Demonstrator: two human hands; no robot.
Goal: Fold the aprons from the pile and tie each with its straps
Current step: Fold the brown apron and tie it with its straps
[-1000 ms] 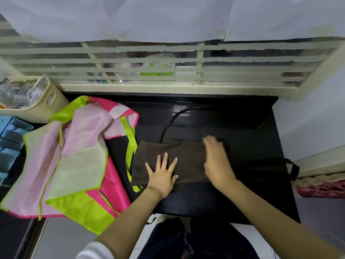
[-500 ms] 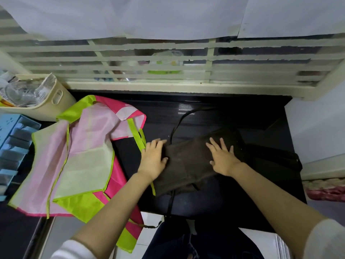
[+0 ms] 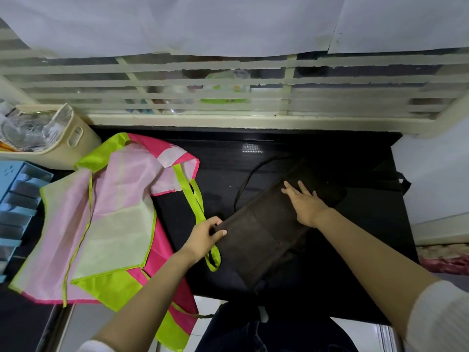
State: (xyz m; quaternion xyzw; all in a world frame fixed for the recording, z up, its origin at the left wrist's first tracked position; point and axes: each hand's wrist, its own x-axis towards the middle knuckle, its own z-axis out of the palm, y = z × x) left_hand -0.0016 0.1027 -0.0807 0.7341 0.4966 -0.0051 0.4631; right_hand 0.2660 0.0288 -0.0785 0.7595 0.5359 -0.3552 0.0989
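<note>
Near edge of the black table (image 3: 355,270): the folded brown apron (image 3: 256,237) lies skewed, long axis running near-left to far-right.

Left hand (image 3: 204,237) grips its near-left corner, thumb on top, fingers curled round the edge. Just beside that hand is the lime strap loop (image 3: 200,212) of the pink-and-lime apron (image 3: 109,212). That apron lies spread open on the left and trails off the near edge.

Right hand (image 3: 305,204) lies flat on the far half of the brown bundle, fingers straight, pressing, holding nothing.

Beyond it a thin dark strap (image 3: 242,189) curves off the bundle toward the far side. I cannot tell where it ends against the black top.

Handling, my read:
- Light, limp cloth with a matt weave.
- Layers likely to slide and spring open if the press lifts.
- I'd take hold at folded edges and corners, pinching all layers.
- For tying, I'd pick up the strap close to where it leaves the bundle.
- Risk of catching the lime loop along with it.

Far left is a beige basket (image 3: 63,148), with a barred window (image 3: 228,85) along the far side.
</note>
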